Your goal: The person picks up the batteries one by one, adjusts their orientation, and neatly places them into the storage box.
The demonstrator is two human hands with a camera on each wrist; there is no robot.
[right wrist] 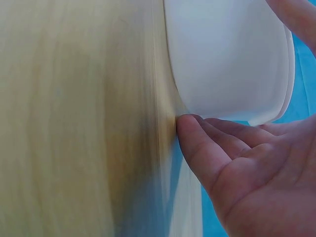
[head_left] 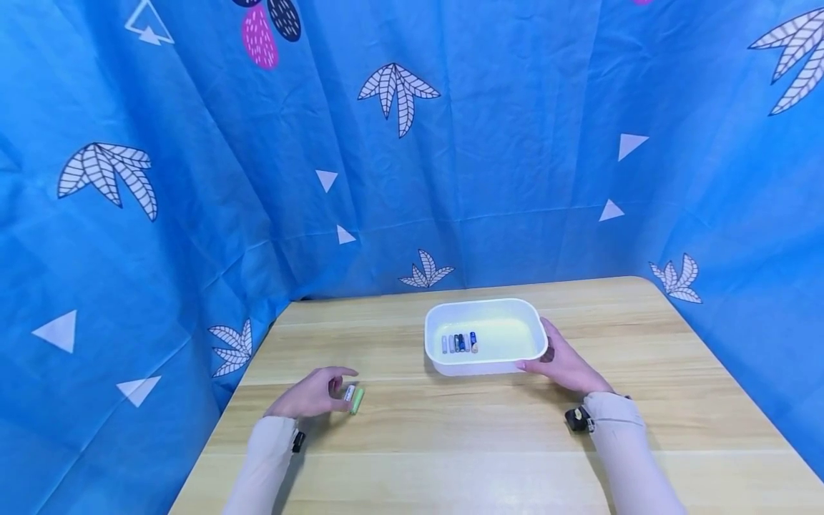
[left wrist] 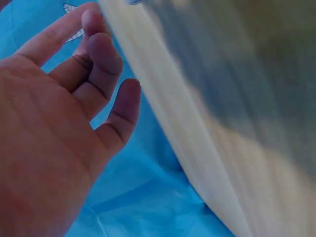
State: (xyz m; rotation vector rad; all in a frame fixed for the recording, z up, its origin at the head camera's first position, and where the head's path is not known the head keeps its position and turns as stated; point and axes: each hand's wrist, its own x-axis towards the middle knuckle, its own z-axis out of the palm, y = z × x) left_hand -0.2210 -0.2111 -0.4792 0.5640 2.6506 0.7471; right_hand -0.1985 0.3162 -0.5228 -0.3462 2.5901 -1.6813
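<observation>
A white plastic container point(head_left: 496, 367) stands on the table, with a row of several batteries point(head_left: 460, 343) at the left of its floor. My right hand point(head_left: 563, 365) holds the container's right end, thumb at the front corner and fingers along the side. From the right wrist, the fingertips point(right wrist: 190, 126) show low against the white wall point(right wrist: 227, 64). My left hand point(head_left: 315, 393) hovers by a white battery point(head_left: 349, 393) and a green battery point(head_left: 357, 401), thumb and index spread around them. Seen from the left wrist, its fingers point(left wrist: 106, 59) are loosely bent and grip nothing.
The wooden table point(head_left: 463, 443) carries all of this. Behind it and along both sides hangs a blue curtain point(head_left: 515, 179) with leaf and triangle prints. Each wrist wears a small black device point(head_left: 577, 419), the right one standing out from the sleeve.
</observation>
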